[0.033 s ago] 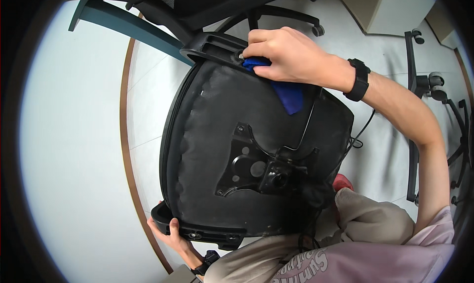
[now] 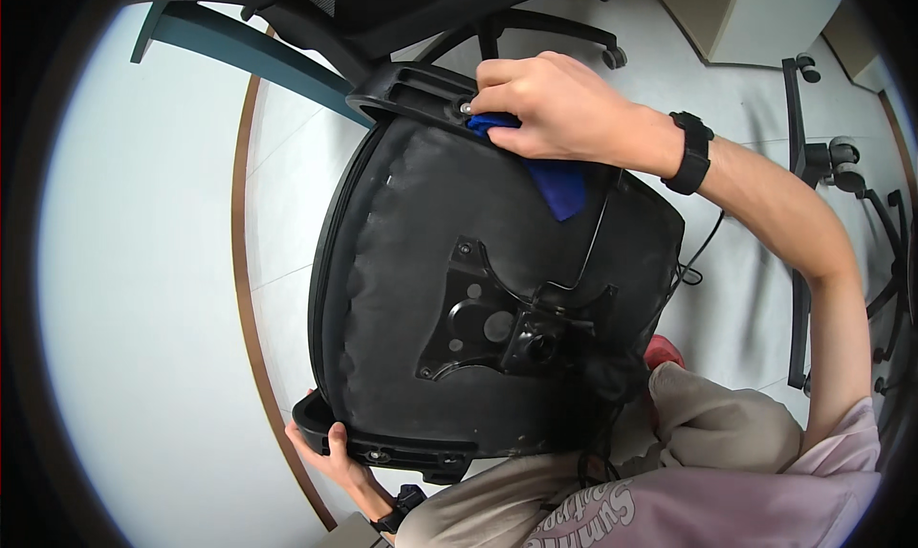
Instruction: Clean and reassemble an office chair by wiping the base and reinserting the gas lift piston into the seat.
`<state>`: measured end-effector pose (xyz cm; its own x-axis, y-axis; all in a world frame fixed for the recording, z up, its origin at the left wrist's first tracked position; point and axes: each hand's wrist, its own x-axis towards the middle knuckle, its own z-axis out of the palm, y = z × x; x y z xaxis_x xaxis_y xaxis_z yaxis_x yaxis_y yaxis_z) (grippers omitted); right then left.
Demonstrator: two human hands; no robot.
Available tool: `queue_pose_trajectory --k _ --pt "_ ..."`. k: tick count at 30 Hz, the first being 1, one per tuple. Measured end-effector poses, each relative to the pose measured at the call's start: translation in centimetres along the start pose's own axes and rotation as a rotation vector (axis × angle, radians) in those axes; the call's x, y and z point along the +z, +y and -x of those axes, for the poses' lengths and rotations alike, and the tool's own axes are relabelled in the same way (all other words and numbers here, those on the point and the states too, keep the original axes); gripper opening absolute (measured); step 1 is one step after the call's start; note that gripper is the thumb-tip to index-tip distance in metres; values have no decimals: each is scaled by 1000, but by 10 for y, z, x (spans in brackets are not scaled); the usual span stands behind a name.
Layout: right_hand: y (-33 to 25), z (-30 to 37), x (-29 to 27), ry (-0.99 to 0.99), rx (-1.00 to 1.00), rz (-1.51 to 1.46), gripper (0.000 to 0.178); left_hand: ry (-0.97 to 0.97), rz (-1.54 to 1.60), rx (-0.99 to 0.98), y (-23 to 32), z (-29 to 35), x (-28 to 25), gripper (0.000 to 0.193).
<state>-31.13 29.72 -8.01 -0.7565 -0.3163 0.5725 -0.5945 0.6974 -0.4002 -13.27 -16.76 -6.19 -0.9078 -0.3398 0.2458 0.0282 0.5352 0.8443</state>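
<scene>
A black office chair seat point(image 2: 421, 185) is turned over before me, its underside facing up, with a black metal mounting plate point(image 2: 478, 318) fixed at the middle. My right hand point(image 2: 550, 108) pinches a blue cloth point(image 2: 557, 189) against the far armrest point(image 2: 411, 89), beside a shiny screw head point(image 2: 466, 109). Part of the cloth hangs down over the seat's underside. At the lower left, my left hand point(image 2: 330, 457) is wrapped around the end of the near armrest point(image 2: 411, 446), thumb on top. The seat rests against or close to my legs.
Another black chair point(image 2: 402, 17) with a castor base stands at the far side, by a teal beam point(image 2: 249, 55). To the right lies a chair base point(image 2: 813, 165) with castors. A pale cabinet point(image 2: 765, 22) stands far right; a white panel point(image 2: 143, 280) fills the left.
</scene>
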Motion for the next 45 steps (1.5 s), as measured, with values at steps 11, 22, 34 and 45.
queue_pose_trajectory --k 11,22,34,45 --pt "13 -21 12 115 345 -466 28 22 111 -92 -4 0 -2 58" --pt "6 -47 8 334 184 -376 23 53 65 -24 -5 3 4 57" --pt "13 -51 26 305 -20 -107 14 71 102 -21 -4 2 6 49" --pt "6 -56 8 323 147 -237 26 72 115 -6 -6 3 4 50"
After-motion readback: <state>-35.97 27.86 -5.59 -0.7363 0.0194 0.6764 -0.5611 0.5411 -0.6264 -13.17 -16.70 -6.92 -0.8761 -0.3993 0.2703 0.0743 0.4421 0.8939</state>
